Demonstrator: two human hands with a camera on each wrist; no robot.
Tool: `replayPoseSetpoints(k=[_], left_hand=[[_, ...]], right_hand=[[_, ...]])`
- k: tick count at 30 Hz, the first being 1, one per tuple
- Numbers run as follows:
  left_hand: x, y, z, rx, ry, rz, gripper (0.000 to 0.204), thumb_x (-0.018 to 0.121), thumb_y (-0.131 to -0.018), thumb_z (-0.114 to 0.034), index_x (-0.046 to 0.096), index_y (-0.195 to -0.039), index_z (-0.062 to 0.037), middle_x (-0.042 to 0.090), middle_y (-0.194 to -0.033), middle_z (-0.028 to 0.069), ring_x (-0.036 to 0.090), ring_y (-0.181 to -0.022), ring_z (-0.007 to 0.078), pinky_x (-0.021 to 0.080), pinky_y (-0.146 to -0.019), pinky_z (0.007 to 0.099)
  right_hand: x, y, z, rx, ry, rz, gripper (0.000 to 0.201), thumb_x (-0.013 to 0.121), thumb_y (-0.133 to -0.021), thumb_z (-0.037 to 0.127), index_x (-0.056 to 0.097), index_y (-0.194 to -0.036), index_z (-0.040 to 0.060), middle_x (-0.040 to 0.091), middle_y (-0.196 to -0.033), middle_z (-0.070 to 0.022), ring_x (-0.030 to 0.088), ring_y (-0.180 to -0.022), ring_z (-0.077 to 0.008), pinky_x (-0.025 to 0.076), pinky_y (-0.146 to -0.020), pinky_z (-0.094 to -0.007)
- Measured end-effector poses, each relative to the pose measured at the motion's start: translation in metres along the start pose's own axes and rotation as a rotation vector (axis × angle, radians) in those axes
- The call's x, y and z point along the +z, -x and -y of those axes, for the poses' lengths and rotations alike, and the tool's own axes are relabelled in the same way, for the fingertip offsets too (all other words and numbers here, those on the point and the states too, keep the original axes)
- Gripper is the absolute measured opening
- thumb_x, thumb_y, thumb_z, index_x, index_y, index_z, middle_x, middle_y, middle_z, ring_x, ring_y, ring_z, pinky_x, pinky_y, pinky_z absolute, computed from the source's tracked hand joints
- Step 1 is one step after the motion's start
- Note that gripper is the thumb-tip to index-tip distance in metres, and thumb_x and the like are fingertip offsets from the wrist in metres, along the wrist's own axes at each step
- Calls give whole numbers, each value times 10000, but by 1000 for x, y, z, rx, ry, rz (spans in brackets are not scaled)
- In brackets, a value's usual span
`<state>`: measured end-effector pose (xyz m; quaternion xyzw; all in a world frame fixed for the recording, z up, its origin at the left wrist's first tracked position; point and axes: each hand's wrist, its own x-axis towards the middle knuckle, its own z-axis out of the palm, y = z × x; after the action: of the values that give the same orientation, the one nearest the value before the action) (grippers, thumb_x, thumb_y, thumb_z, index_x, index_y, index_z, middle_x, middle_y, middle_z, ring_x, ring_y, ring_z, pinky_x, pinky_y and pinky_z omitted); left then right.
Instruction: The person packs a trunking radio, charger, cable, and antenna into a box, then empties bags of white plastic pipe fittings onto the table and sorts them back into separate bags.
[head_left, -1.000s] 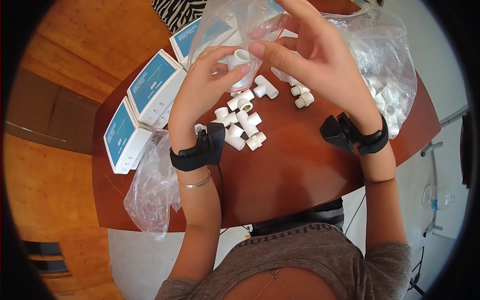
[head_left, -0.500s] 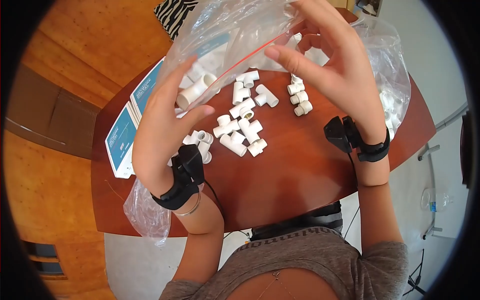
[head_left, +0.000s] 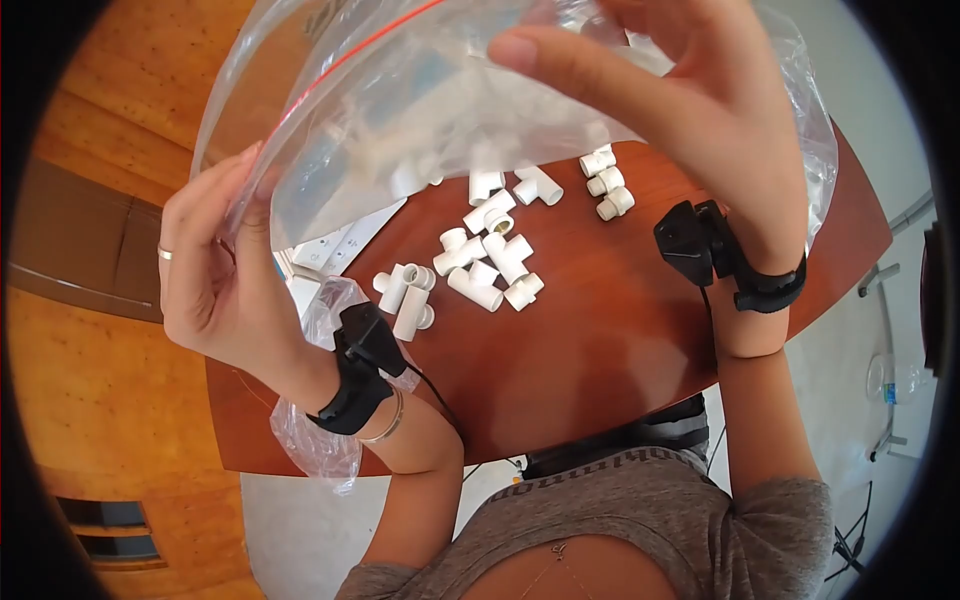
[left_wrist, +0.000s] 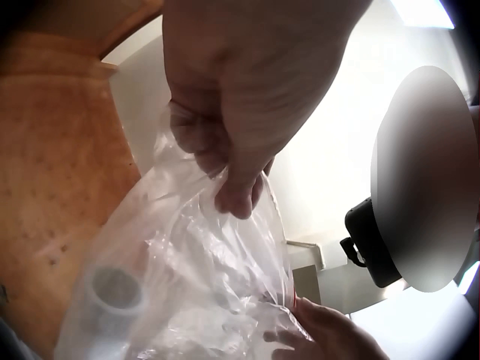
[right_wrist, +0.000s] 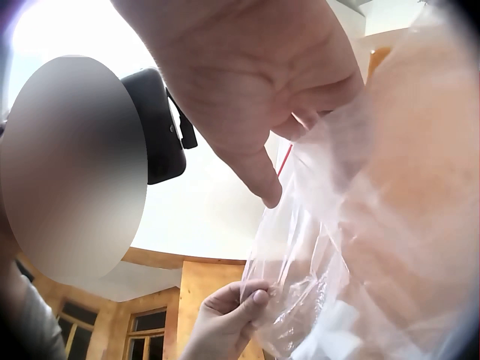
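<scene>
A clear plastic zip bag (head_left: pixel 330 190) with a red seal line hangs between both hands above the table. My left hand (head_left: pixel 215 265) pinches its edge near the seal, thumb against fingers. My right hand (head_left: pixel 690 110) is at the bag's other side, thumb extended; in the right wrist view its fingers (right_wrist: pixel 304 120) curl at the film. A white pipe fitting (left_wrist: pixel 112 300) shows through the bag in the left wrist view. Below, several white tee fittings (head_left: pixel 507 255) lie loosely grouped on the table.
White threaded fittings (head_left: pixel 605 182) stand in a short row on the brown table (head_left: pixel 580 330). A crumpled plastic bag (head_left: pixel 320 440) overhangs the front left edge. Another clear bag (head_left: pixel 822 160) lies behind my right hand. White boxes (head_left: pixel 350 240) show partly at left.
My left hand has moved left and now pinches the bag's edge. The bag's mouth has spread wide between the hands. My right hand has shifted slightly right, thumb still extended.
</scene>
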<state>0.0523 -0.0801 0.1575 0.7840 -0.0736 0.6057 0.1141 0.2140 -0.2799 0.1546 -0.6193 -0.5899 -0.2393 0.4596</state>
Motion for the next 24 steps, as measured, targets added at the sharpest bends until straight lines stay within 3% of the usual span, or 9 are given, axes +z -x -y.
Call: replayPoseSetpoints(k=[3, 7, 9, 11, 13, 17, 18, 23, 24], left_hand=[[17, 0, -6, 15, 44, -73, 179, 662, -731, 153, 670, -887, 65, 667, -878, 153, 624, -847, 206, 510, -751, 285], [35, -1, 10, 25, 117, -129, 274, 717, -728, 89, 661, -986, 17, 629, -1053, 111, 584, -983, 195, 475, -837, 308], [51, 7, 17, -181, 159, -131, 501, 785, -722, -64, 574, -1176, -41, 578, -1165, 72, 537, -1057, 171, 447, -880, 323], [67, 27, 41, -369, 159, 92, 495, 749, -757, -75, 552, -1211, -63, 589, -1124, 92, 557, -1007, 183, 458, -858, 315], [87, 59, 59, -733, 165, 503, 425, 708, -791, -121, 567, -1190, -79, 608, -1038, 116, 581, -907, 195, 481, -791, 314], [131, 128, 97, -707, 200, 901, 387, 660, -817, -235, 588, -1166, -83, 616, -941, 167, 595, -836, 268, 492, -733, 357], [129, 117, 85, -850, 244, 1117, 395, 635, -866, -201, 560, -1242, -107, 626, -1084, 103, 580, -945, 204, 457, -859, 322], [133, 132, 93, -760, 170, 1203, 363, 619, -881, -223, 593, -1223, -104, 650, -1076, 86, 586, -918, 170, 466, -826, 308], [128, 128, 89, -760, 238, 1132, 312, 621, -864, -201, 621, -1152, -80, 663, -968, 100, 611, -881, 211, 480, -807, 316]], right_hand=[[-8, 6, 0, 21, 11, -47, 658, 741, -795, 153, 428, -1354, 7, 470, -1315, -182, 554, -892, -171, 500, -685, -259], [-25, 13, -9, 55, 60, -240, 645, 740, -793, 131, 433, -1346, 7, 483, -1297, -164, 555, -909, -168, 500, -704, -262], [-34, 14, -20, 56, 111, -342, 639, 739, -792, 121, 436, -1342, 7, 489, -1288, -155, 556, -918, -166, 500, -714, -263], [-42, 15, -30, 52, 158, -397, 632, 739, -791, 110, 439, -1338, 7, 496, -1280, -146, 557, -926, -165, 500, -724, -265], [-46, 15, -40, 48, 195, -410, 627, 738, -790, 99, 441, -1335, 7, 502, -1271, -137, 557, -935, -163, 500, -733, -266], [-47, 14, -50, 46, 242, -392, 615, 737, -789, 78, 447, -1327, 6, 516, -1253, -119, 559, -952, -160, 499, -753, -269], [-46, 14, -49, 73, 265, -387, 605, 733, -790, 69, 450, -1322, 6, 520, -1245, -110, 559, -961, -160, 498, -765, -271], [-41, 13, -38, 58, 313, -331, 604, 736, -775, 59, 460, -1309, 2, 515, -1245, -106, 566, -945, -169, 501, -771, -271], [-40, 11, -28, 90, 321, -298, 608, 737, -772, 57, 459, -1309, -1, 512, -1250, -107, 567, -940, -172, 503, -766, -272]])
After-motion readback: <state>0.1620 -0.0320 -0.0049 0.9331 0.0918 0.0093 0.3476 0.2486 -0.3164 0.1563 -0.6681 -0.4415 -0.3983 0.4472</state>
